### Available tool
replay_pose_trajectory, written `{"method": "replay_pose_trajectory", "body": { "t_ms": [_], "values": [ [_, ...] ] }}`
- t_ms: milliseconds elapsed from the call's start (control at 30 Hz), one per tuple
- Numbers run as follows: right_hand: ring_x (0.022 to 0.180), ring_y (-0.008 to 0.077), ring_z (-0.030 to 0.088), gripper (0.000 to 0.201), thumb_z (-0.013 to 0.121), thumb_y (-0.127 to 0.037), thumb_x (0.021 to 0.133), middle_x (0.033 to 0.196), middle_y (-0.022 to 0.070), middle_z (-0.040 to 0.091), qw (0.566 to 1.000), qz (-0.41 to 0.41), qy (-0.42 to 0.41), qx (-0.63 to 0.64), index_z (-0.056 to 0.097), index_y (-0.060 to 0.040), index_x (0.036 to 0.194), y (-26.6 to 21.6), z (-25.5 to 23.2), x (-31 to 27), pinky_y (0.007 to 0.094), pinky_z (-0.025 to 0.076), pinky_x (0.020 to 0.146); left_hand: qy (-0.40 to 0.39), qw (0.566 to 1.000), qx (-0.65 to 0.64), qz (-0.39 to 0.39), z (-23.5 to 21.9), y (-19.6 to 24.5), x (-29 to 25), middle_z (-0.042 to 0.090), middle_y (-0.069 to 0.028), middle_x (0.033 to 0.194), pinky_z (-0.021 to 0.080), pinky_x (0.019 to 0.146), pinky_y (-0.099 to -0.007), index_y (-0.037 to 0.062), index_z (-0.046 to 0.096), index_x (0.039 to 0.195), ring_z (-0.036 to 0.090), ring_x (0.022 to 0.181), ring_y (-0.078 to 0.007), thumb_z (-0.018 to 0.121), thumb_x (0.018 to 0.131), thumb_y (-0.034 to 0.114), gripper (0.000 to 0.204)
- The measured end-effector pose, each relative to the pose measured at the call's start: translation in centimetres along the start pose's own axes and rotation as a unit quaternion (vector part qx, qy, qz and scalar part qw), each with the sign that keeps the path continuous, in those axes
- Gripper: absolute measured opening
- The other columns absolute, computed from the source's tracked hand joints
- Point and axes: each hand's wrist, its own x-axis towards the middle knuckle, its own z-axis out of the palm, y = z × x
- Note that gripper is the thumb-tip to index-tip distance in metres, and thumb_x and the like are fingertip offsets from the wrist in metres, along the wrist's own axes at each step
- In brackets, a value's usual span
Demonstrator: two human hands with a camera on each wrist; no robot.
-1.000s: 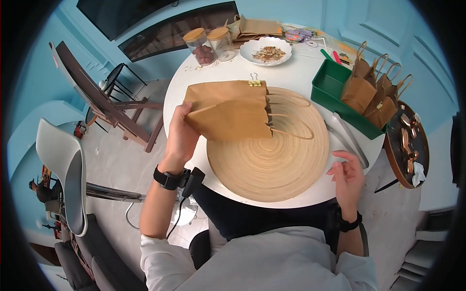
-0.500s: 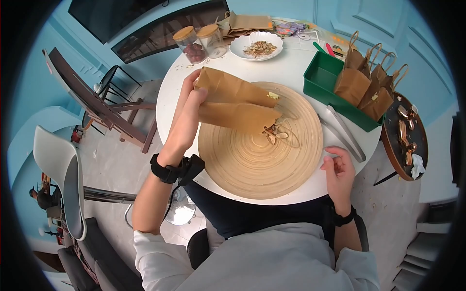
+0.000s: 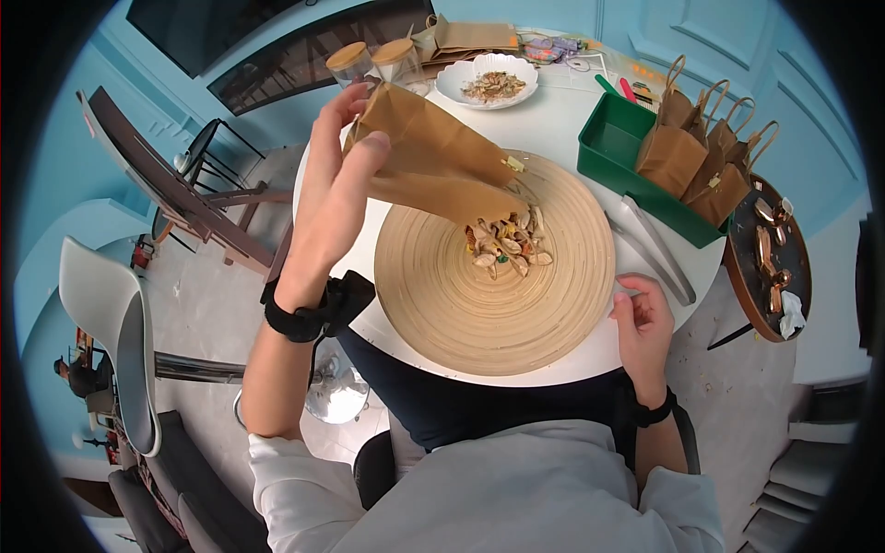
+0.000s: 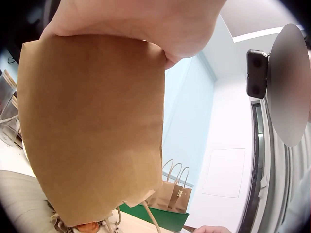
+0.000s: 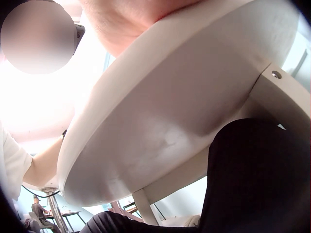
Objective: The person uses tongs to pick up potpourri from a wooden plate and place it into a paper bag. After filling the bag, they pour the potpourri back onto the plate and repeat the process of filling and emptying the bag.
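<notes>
My left hand (image 3: 330,207) grips a brown paper bag (image 3: 429,138) by its bottom end and holds it tilted, mouth down, over a round wooden plate (image 3: 442,327). Dried leaf-like and flower-like pieces (image 3: 505,249) lie in a heap on the plate right at the bag's mouth. A yellow binder clip (image 3: 514,164) sits on the bag's upper edge. In the left wrist view the bag hides most of the plate. Holding nothing, my right hand (image 3: 643,323) rests loosely curled at the table's front edge, right of the plate.
Metal tongs (image 3: 653,249) lie right of the plate. Beyond them stands a green box (image 3: 613,138) holding several handled paper bags (image 3: 701,161). At the back are a white scalloped bowl (image 3: 452,83) with dried bits and two wooden-lidded jars (image 3: 395,57). A side table (image 3: 772,304) stands at right.
My left hand has raised the bag's bottom and tipped its mouth down. Dried pieces have spilled out onto the plate. My right hand has settled at the table edge.
</notes>
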Motion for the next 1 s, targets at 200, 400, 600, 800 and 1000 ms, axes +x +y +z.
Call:
{"method": "replay_pose_trajectory", "body": {
  "t_ms": [200,400,600,800,1000],
  "values": [
    [0.064,0.0062,0.057,0.015,0.062,0.0,0.091,0.101,0.0043,0.064,1.0,-0.009,-0.003,-0.012,0.06,-0.0005,0.106,0.2,0.0,0.1,0.0187,0.042,0.055,0.025,0.999,-0.034,0.001,-1.2,0.5,0.1,0.051,-0.0163,0.134,0.035,0.106,-0.0358,-0.0011,0.043,0.139,0.049,0.123,-0.0242,0.052,0.092,0.03,0.057],
    [0.064,0.0058,0.056,0.014,0.063,0.0,0.091,0.103,0.0043,0.065,1.0,-0.013,-0.001,0.0,0.06,-0.0004,0.105,0.2,0.2,0.0,0.0184,0.042,0.055,0.031,0.999,-0.034,0.002,-2.6,0.8,-0.3,0.054,-0.0148,0.131,0.035,0.106,-0.0352,-0.0019,0.045,0.137,0.05,0.122,-0.0235,0.05,0.091,0.03,0.056],
    [0.063,0.0059,0.056,0.014,0.063,0.001,0.09,0.104,0.0049,0.065,1.0,-0.021,0.001,-0.017,0.06,-0.0002,0.104,0.3,0.1,0.1,0.0186,0.042,0.055,0.042,0.999,-0.028,0.016,-2.7,0.0,-0.7,0.055,-0.0133,0.13,0.036,0.105,-0.0342,-0.0003,0.047,0.137,0.05,0.122,-0.0215,0.052,0.091,0.029,0.054],
    [0.063,0.006,0.055,0.014,0.063,0.001,0.09,0.103,0.0049,0.065,1.0,-0.024,0.007,-0.014,0.06,0.0,0.104,0.5,0.3,0.0,0.0188,0.042,0.055,0.038,0.997,-0.06,0.002,-2.4,-1.3,-1.1,0.055,-0.0135,0.131,0.037,0.105,-0.0342,-0.002,0.047,0.134,0.05,0.122,-0.021,0.051,0.092,0.025,0.05],
    [0.063,0.0059,0.054,0.014,0.062,0.002,0.09,0.104,0.0049,0.065,0.999,-0.029,0.002,-0.017,0.06,-0.0001,0.104,0.4,0.4,-0.2,0.0183,0.041,0.056,0.038,0.996,-0.066,0.056,-2.1,1.1,-2.0,0.061,-0.0098,0.123,0.049,0.092,-0.0335,0.0027,0.049,0.134,0.063,0.103,-0.0191,0.055,0.089,0.022,0.049]
  ]
}}
